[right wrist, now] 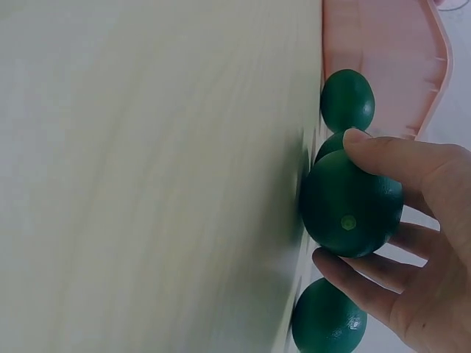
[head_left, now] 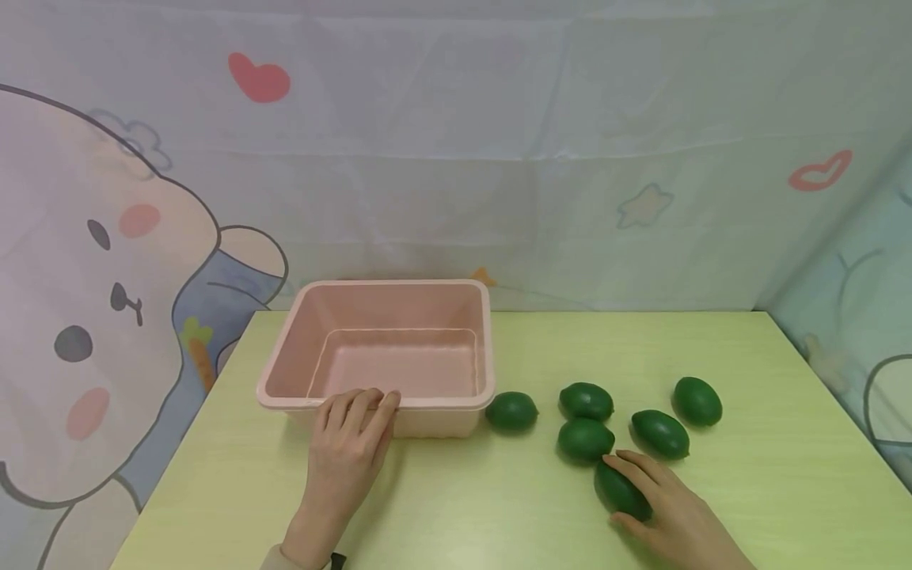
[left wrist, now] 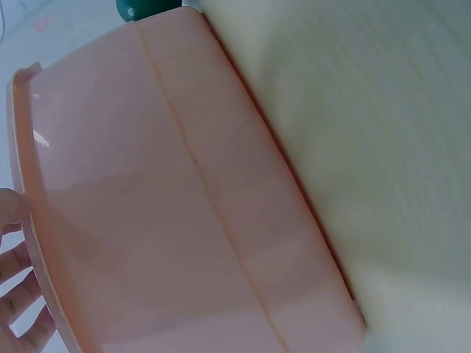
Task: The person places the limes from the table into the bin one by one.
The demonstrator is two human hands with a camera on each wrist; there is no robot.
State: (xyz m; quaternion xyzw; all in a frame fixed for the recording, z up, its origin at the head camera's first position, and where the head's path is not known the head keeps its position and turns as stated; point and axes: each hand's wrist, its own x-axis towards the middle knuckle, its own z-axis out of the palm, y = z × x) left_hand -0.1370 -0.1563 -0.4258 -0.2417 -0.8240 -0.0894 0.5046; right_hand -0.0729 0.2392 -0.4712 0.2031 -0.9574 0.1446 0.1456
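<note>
A pink plastic basin (head_left: 399,364) stands on the left part of the table with nothing in it. My left hand (head_left: 352,431) grips its front rim, fingers hooked over the edge; the left wrist view shows the basin's outer wall (left wrist: 162,184) and the fingertips at its rim. At the front right, my right hand (head_left: 670,507) holds a dark green lime (head_left: 618,492), with thumb and fingers on opposite sides of it. In the right wrist view this lime (right wrist: 349,206) sits between thumb and fingers, close to the tabletop.
Several more limes lie on the table: one beside the basin (head_left: 511,412), a pair with a nearer lime (head_left: 586,441) and a farther lime (head_left: 587,401), and two to the right, a lime (head_left: 660,434) and a lime (head_left: 697,401). A printed cloth (head_left: 442,158) hangs behind the table.
</note>
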